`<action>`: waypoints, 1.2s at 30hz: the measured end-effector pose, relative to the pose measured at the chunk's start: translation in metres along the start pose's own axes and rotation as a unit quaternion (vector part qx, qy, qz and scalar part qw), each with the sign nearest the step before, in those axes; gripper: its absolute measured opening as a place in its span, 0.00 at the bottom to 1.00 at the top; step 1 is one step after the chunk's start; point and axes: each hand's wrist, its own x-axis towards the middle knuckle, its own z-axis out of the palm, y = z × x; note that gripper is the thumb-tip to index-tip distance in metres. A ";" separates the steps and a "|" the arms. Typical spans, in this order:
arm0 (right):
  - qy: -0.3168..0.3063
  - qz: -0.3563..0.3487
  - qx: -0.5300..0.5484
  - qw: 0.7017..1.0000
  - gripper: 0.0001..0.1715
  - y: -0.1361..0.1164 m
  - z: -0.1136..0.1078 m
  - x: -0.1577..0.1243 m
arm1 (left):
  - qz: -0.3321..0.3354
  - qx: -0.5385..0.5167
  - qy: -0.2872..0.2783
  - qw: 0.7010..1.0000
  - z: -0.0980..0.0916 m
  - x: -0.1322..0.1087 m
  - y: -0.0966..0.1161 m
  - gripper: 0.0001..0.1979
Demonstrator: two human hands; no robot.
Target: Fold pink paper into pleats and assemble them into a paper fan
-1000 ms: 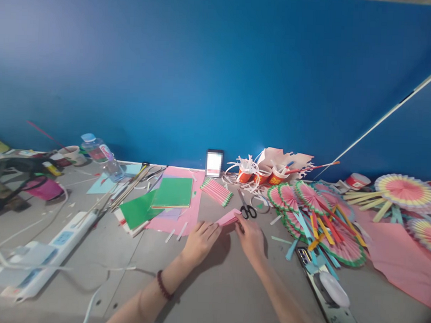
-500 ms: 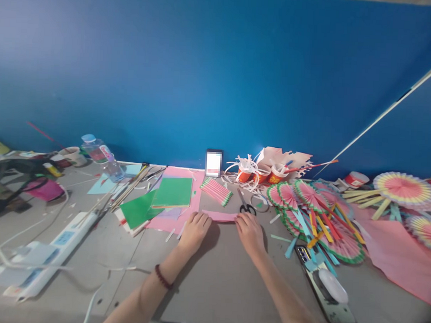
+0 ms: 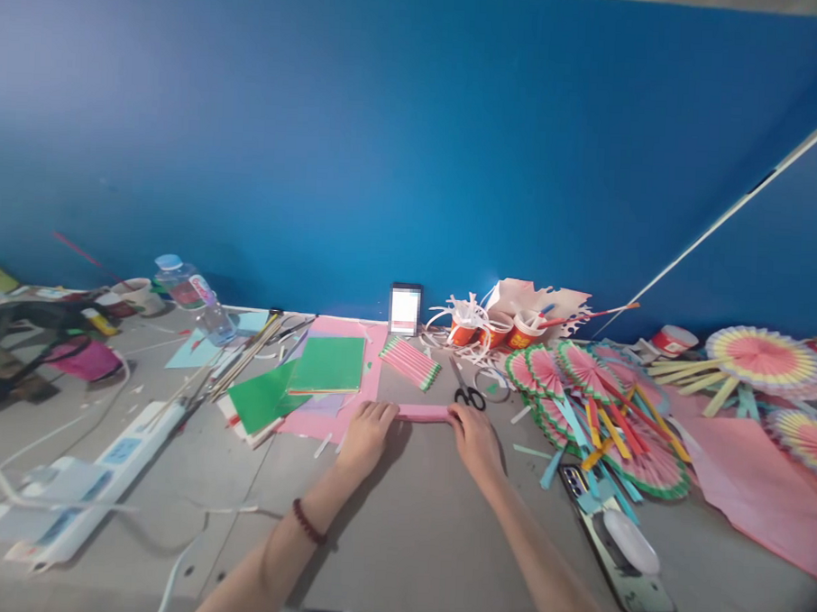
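Observation:
A narrow pink paper strip (image 3: 423,413) lies on the grey table between my hands, with a raised fold along it. My left hand (image 3: 368,432) has its fingers closed on the strip's left end. At the right end, my right hand (image 3: 474,438) grips it the same way, the fingertips curled over the paper. Just beyond the strip rests a pleated pink paper piece (image 3: 410,363) with green edges. Black-handled scissors (image 3: 470,397) lie close to my right fingertips. Green paper sheets (image 3: 328,366) sit on larger pink paper (image 3: 371,377) left of the strip.
Several pleated paper fans (image 3: 585,372) are piled on the right, near a phone (image 3: 624,568) with a white case on it. Red cups (image 3: 526,329) stand by the blue wall. To the left are a plastic bottle (image 3: 196,297), thin sticks (image 3: 248,353) and a power strip (image 3: 113,474).
The pink strip looks narrower and more folded than before, its near edge turned up. Both hands keep nearly the same place, the right fingers a little more curled.

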 end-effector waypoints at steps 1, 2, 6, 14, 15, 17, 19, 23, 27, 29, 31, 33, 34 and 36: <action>-0.002 0.005 0.009 1.000 0.11 0.000 0.000 0.001 | -0.010 -0.009 0.004 1.000 0.000 0.001 0.000 0.03; -0.005 0.006 0.014 1.000 0.11 0.001 0.001 0.002 | -0.020 -0.019 0.002 1.000 -0.001 0.002 -0.001 0.04; -0.003 0.012 0.016 1.000 0.12 0.001 0.002 0.004 | -0.068 -0.102 -0.015 0.992 -0.003 0.007 -0.005 0.09; -0.051 0.038 0.023 0.998 0.09 -0.007 -0.005 0.001 | -0.112 -0.201 -0.052 0.972 -0.011 0.010 -0.010 0.12; -0.068 0.042 0.026 0.996 0.09 -0.007 -0.007 0.002 | -0.114 -0.201 -0.061 0.971 -0.012 0.010 -0.011 0.12; -0.097 0.045 0.032 0.994 0.08 -0.005 -0.009 0.005 | -0.114 -0.194 -0.080 0.971 -0.013 0.013 -0.012 0.12; -0.111 0.045 0.038 0.992 0.08 -0.002 -0.010 0.010 | -0.112 -0.189 -0.096 0.971 -0.013 0.017 -0.015 0.12; -0.104 0.047 0.044 0.993 0.08 0.003 -0.005 0.017 | -0.102 -0.197 -0.099 0.970 -0.008 0.021 -0.020 0.11; -0.079 0.043 0.052 0.995 0.09 0.003 -0.001 0.017 | -0.098 -0.211 -0.075 0.970 -0.005 0.019 -0.023 0.10; -0.070 0.038 0.051 0.996 0.10 0.002 0.000 0.015 | -0.092 -0.216 -0.069 0.970 -0.005 0.018 -0.023 0.10; -0.065 0.030 0.046 0.996 0.11 0.001 0.001 0.015 | -0.085 -0.217 -0.068 0.970 -0.006 0.017 -0.023 0.10; -0.062 0.022 0.035 0.997 0.11 0.000 0.001 0.015 | -0.081 -0.214 -0.070 0.971 -0.006 0.017 -0.022 0.09; -0.060 0.018 0.028 0.998 0.11 0.000 0.002 0.015 | -0.079 -0.211 -0.070 0.972 -0.007 0.017 -0.022 0.08; -0.056 0.012 0.014 0.998 0.12 0.000 0.002 0.016 | -0.070 -0.201 -0.068 0.975 -0.006 0.017 -0.022 0.06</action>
